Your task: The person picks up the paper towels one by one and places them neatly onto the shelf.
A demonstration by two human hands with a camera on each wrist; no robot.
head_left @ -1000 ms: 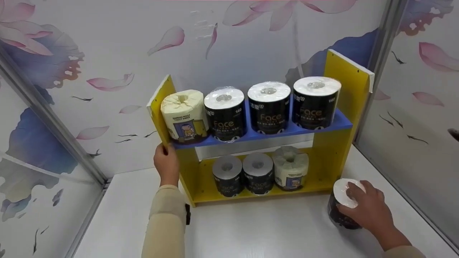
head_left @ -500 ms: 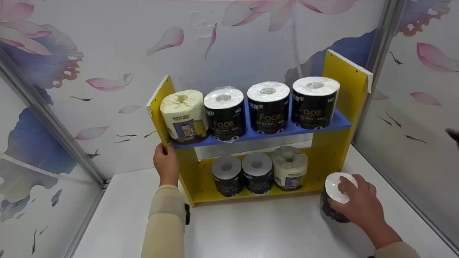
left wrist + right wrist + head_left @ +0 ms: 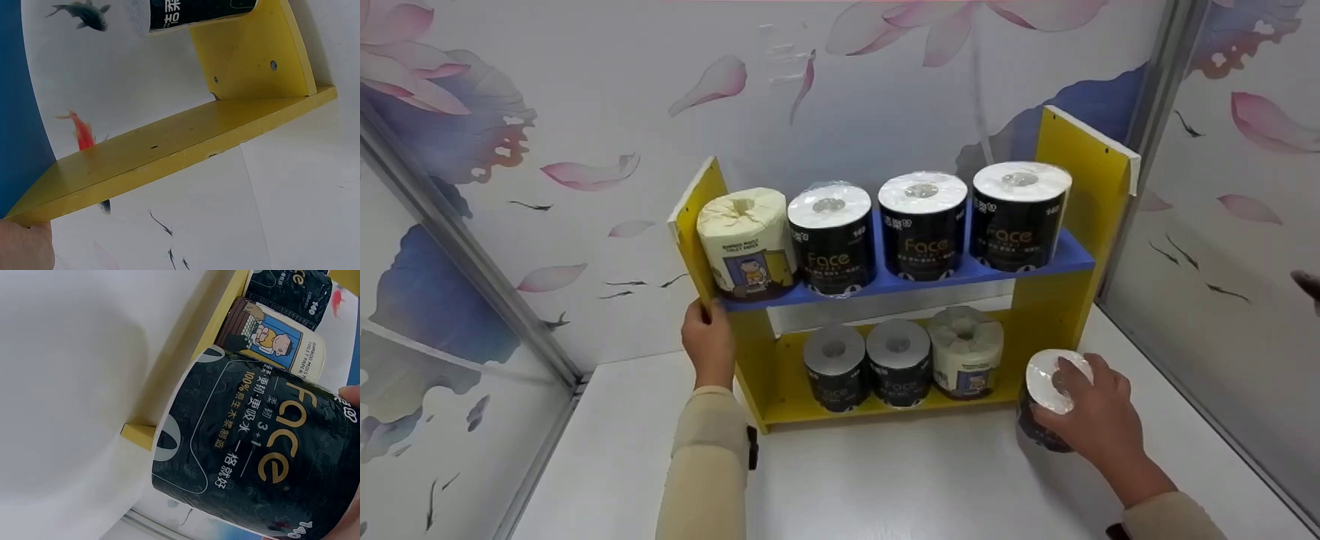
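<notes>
My right hand grips a black-wrapped toilet paper roll with a white top, at the lower right end of a yellow and blue shelf. In the right wrist view this toilet paper roll fills the middle, its gold "Face" lettering showing. My left hand holds the edge of the shelf's left side panel, just below the blue board. Along the blue board stand one cream roll and several black rolls. The lower yellow board carries two black rolls and a cream roll.
The shelf stands on a white table, close to a flower-printed back wall. Side walls with metal corner posts enclose the table left and right. Between the lower cream roll and the right side panel lies a gap.
My right hand has carried the roll leftward and slightly away from me, toward the shelf's lower right end. The left hand keeps its hold in the same place.
</notes>
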